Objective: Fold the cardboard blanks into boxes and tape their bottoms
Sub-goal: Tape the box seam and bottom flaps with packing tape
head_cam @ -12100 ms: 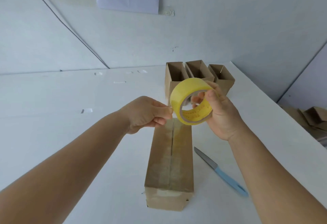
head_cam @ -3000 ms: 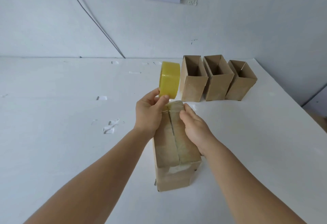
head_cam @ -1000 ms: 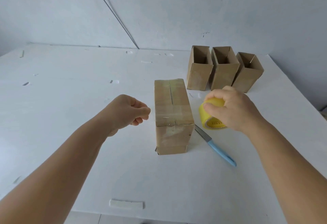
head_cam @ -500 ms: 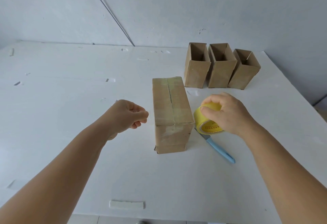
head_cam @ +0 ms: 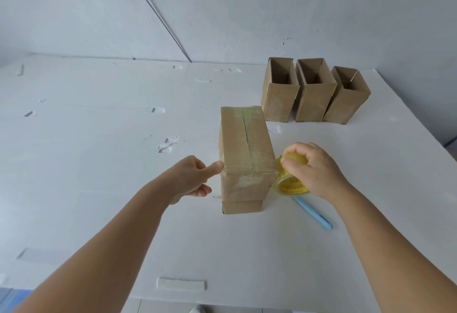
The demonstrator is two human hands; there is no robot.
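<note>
A brown cardboard box (head_cam: 243, 144) stands upside down mid-table, its bottom flaps up and covered with clear tape along the seam. My left hand (head_cam: 191, 178) is beside its near left corner, thumb pressed against the top edge, where a strip of tape appears to run across. My right hand (head_cam: 312, 168) grips the yellow tape roll (head_cam: 289, 181) against the box's near right corner. Three open-topped boxes (head_cam: 314, 92) stand upright in a row at the back right.
A knife with a light blue handle (head_cam: 312, 213) lies on the white table (head_cam: 99, 189) right of the box, partly under my right hand. A small white strip (head_cam: 181, 283) rests near the front edge. The wall is close behind the boxes.
My left hand moved right until its thumb touched the box's near left corner. My right hand brought the tape roll up against the near right corner. The view came closer to the box.
</note>
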